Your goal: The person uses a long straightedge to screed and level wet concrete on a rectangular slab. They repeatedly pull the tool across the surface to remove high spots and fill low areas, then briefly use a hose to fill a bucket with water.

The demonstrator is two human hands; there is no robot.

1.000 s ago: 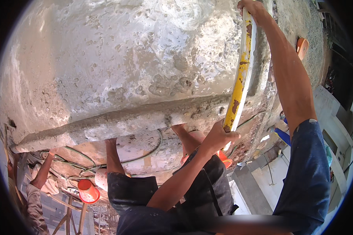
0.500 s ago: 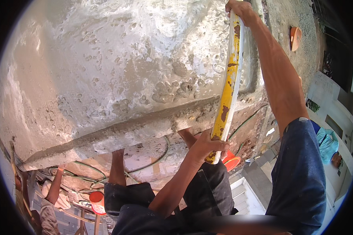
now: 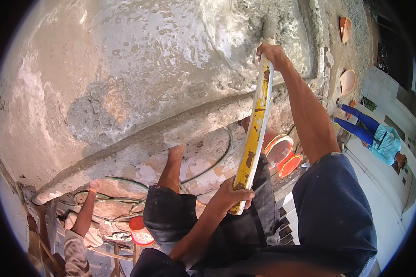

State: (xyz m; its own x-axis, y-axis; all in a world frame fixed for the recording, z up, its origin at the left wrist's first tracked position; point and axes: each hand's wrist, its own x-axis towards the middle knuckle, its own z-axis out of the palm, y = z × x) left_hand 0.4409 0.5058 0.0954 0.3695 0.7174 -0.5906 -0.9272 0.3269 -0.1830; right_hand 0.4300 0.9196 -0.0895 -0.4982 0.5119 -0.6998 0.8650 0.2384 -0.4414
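A long, straight bar (image 3: 253, 138), painted yellow and white with rust-brown worn patches, runs slantwise between my two hands. My left hand (image 3: 229, 197) is closed round its near end, by my dark shorts. Farther out and slightly right, my right hand (image 3: 273, 54) grips the far end. Beyond and left of the bar spreads wet, pitted grey concrete (image 3: 138, 60), with a smeared wet patch beside my right hand. A raised concrete edge (image 3: 138, 134) passes beneath the bar. Whether the bar touches it, I cannot tell.
Orange-rimmed buckets (image 3: 279, 150) stand right of the bar, and a red bucket (image 3: 141, 231) lower left. A green hose (image 3: 217, 159) coils below the edge. Another person's sleeved arm (image 3: 78, 235) is at lower left; a person in turquoise (image 3: 387, 143) stands at far right.
Both hands have drawn the bar nearer to me and slightly left. The wet concrete past its far end now shows more. The person in turquoise and more buckets have come further into view.
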